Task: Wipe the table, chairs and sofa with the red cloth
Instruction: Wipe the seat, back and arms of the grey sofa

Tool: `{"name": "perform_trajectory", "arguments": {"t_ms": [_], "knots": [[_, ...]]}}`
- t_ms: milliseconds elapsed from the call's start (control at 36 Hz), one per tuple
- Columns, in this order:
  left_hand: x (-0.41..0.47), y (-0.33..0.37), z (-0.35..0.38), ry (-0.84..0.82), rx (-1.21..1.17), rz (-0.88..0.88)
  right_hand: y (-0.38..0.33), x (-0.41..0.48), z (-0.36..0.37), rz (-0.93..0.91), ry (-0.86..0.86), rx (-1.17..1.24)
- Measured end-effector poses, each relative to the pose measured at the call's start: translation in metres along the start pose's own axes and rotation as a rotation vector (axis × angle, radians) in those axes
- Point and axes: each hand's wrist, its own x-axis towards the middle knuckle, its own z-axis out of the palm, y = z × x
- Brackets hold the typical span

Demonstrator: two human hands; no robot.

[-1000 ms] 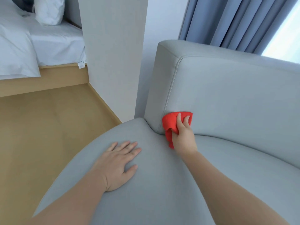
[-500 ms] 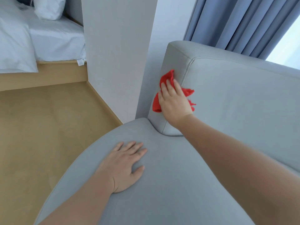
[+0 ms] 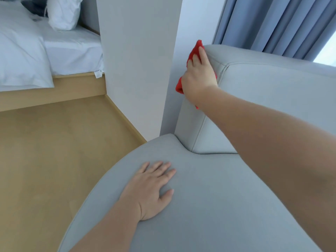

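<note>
1. Head view: red cloth [image 3: 196, 49] is pressed onto the end corner of the sofa [image 3: 272, 110] backrest, approx. 12–1 o'clock, by the right hand [image 3: 200, 79]. Its fingers [image 3: 202, 56] are laid straight and close together over it.
2. Left hand [image 3: 151, 188] is laid flat on the seat at 6 o'clock, fingers [image 3: 161, 168] slightly spread, nothing held.
3. Sofa wipe is judged underway. Backrest top & front toward 3 o'clock, plus seat, are prob. left.
4. Table & chairs aren't seen, so their status can't be told.
5. Most of the cloth is hidden under the palm, so its fold is unclear.
</note>
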Motion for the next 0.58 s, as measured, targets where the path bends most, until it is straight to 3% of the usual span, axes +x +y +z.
{"name": "perform_trajectory", "arguments": {"t_ms": [83,250,361,583], "knots": [[0.0,0.001,-0.001,0.003,0.009,0.001,-0.012,-0.01,0.011,-0.029,-0.005,0.002],[0.0,0.001,0.001,0.005,0.026,0.005,-0.066,-0.07,0.068,-0.276,0.051,0.137],[0.001,-0.001,0.004,0.033,0.028,0.005,-0.075,-0.117,0.096,-0.426,-0.035,0.25],[0.002,0.0,0.007,0.018,0.093,0.003,-0.035,-0.187,0.111,-0.336,0.036,0.436]]}}
